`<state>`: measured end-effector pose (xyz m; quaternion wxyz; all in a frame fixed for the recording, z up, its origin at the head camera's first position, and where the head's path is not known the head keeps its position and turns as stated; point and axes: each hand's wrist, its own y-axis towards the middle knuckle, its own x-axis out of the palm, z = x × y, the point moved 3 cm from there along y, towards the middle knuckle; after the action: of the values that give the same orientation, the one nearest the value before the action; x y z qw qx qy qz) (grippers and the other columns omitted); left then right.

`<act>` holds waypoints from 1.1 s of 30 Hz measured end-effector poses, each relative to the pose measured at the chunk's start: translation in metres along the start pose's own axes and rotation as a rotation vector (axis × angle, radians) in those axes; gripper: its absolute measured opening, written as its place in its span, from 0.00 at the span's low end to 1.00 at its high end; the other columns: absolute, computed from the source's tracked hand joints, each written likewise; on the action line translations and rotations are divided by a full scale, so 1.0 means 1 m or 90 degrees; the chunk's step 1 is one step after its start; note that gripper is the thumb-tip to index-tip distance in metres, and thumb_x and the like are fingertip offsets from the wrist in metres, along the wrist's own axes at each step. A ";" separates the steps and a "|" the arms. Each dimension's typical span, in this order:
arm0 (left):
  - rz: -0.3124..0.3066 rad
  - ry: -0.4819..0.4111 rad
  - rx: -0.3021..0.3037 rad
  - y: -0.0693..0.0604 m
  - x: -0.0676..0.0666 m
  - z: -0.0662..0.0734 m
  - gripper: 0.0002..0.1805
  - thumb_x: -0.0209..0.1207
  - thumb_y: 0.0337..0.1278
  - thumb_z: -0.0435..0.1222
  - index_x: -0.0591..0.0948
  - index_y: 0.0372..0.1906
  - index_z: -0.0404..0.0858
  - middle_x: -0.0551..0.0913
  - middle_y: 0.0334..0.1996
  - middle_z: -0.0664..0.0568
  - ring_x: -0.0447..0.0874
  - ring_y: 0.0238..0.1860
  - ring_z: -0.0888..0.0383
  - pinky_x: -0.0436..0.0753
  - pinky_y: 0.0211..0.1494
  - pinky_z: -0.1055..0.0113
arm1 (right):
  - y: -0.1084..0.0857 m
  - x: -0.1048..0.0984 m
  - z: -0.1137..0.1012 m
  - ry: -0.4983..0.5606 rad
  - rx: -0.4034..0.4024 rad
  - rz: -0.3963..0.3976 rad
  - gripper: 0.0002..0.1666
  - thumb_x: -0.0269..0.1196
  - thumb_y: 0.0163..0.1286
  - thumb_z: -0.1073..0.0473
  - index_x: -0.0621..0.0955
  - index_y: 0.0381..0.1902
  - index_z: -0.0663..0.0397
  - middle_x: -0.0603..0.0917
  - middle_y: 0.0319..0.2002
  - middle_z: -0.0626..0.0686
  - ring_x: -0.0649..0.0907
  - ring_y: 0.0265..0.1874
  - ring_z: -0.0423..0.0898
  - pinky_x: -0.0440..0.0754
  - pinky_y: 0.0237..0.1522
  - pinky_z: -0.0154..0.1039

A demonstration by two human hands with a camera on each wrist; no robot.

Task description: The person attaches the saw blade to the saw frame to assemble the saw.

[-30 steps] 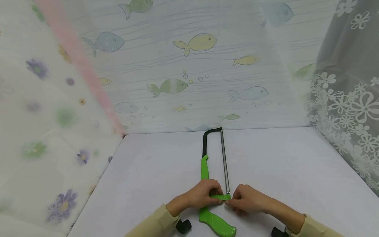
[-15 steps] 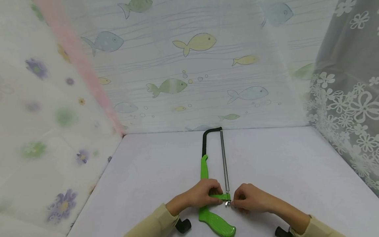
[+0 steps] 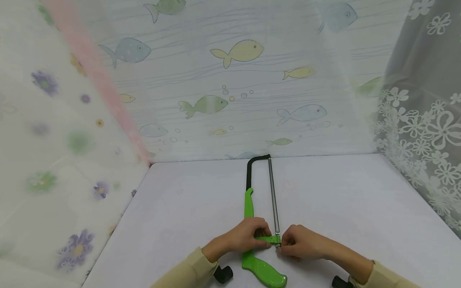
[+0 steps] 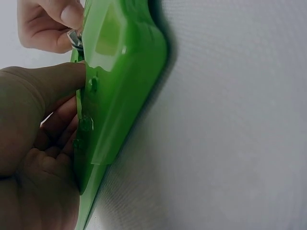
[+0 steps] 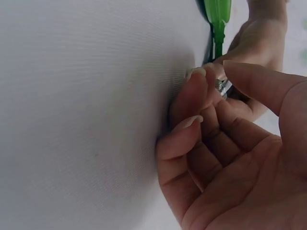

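Observation:
A hacksaw [image 3: 249,206] with a green handle and black front frame lies flat on the white table, its thin metal blade [image 3: 273,192] to the right. My left hand [image 3: 245,236] grips the green crosspiece near the handle, thumb pressed against it in the left wrist view. At the crosspiece's near end sits a small metal wing nut [image 4: 74,39]. My right hand [image 3: 304,242] is at this nut, thumb and fingers curled about it. In the right wrist view, the right fingers [image 5: 184,98] partly hide the nut and a gap shows beside the thumb.
The white table [image 3: 191,200] meets a fish-print curtain [image 3: 230,80] at the back. A flowered sheet [image 3: 61,160] hangs on the left and a lace-patterned curtain [image 3: 428,120] on the right. Black cylindrical devices [image 3: 223,275] sit at both wrists.
My right hand drew slightly right off the wing nut, exposing it, then came back left to it. The left hand and the hacksaw have stayed in place.

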<state>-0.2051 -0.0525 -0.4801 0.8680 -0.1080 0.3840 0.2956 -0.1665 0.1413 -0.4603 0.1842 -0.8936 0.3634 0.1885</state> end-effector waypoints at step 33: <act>-0.004 0.006 -0.001 0.000 -0.001 0.000 0.08 0.72 0.60 0.35 0.84 0.42 0.41 0.83 0.37 0.61 0.76 0.36 0.75 0.78 0.41 0.80 | -0.003 -0.002 0.001 0.032 0.007 0.011 0.14 0.65 0.71 0.60 0.85 0.25 0.59 0.80 0.17 0.46 0.75 0.15 0.38 0.71 0.18 0.31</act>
<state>-0.2058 -0.0527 -0.4796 0.8672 -0.1110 0.3873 0.2927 -0.1660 0.1454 -0.4599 0.1782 -0.8940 0.3762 0.1659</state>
